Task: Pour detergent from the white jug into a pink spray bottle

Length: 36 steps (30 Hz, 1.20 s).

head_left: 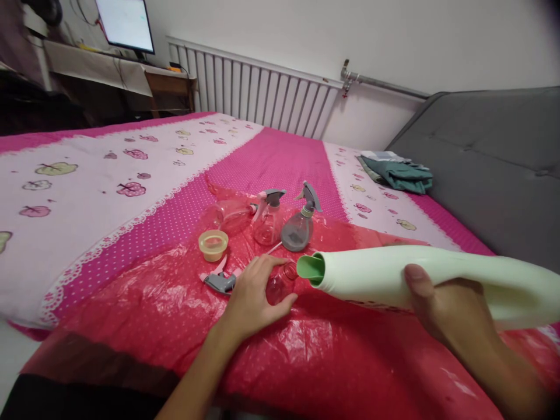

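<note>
My right hand (450, 303) is closed round the handle of a big pale-green detergent bottle (376, 268), which lies tipped on its side with its green pouring spout (311, 268) pointing left. Just below and left of the spout is the open neck of a small clear spray bottle (280, 283). Around that bottle curls my left hand (260, 291), fingers behind it and thumb in front. A grey and pink trigger spray head (221, 282) lies left of my left hand, apart from any bottle. No liquid stream can be made out at the spout.
Two upright spray bottles with trigger heads, one clear (268, 227) and one greyish (297, 231), stand behind. Another bottle (231, 216) lies on its side near a small yellow tub (213, 245). A red plastic sheet (144, 309) covers the bed; folded clothes (400, 174) lie near the grey headboard (490, 146).
</note>
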Each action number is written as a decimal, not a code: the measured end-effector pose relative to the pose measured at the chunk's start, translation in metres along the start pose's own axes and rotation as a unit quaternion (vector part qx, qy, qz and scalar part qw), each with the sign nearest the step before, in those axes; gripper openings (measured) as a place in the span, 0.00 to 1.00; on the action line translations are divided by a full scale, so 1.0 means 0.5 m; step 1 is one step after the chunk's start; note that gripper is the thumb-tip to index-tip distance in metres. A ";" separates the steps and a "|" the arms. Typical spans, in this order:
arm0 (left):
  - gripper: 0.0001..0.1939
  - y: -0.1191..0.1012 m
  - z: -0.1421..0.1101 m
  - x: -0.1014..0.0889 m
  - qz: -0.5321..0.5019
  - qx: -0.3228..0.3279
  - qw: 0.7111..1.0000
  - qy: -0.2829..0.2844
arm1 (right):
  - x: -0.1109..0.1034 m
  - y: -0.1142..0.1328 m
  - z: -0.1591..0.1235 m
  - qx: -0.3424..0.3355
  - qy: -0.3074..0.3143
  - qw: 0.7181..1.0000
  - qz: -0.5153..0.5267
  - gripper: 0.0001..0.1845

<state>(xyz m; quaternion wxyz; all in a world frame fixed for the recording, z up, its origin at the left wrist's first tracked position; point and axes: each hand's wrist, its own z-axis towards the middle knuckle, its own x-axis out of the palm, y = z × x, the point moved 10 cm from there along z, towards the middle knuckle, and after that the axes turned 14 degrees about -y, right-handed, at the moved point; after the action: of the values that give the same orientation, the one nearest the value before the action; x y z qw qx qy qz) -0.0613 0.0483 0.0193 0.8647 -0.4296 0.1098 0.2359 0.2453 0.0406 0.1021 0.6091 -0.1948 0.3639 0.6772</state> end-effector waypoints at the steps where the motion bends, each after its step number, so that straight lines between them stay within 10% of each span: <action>1: 0.22 0.000 0.000 0.001 0.000 0.001 1.000 0.001 | 0.001 0.004 0.003 -0.009 0.006 1.000 -0.002 0.44; 36: 0.22 -0.005 -0.002 0.001 0.010 0.007 1.000 -0.002 | -0.010 0.024 0.059 0.057 0.054 0.997 -0.025 0.64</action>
<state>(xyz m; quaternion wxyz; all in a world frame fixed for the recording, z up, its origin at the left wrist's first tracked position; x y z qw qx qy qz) -0.0596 0.0466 0.0202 0.8657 -0.4218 0.1139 0.2442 0.2399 0.0588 0.1279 0.6156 -0.2053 0.4290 0.6284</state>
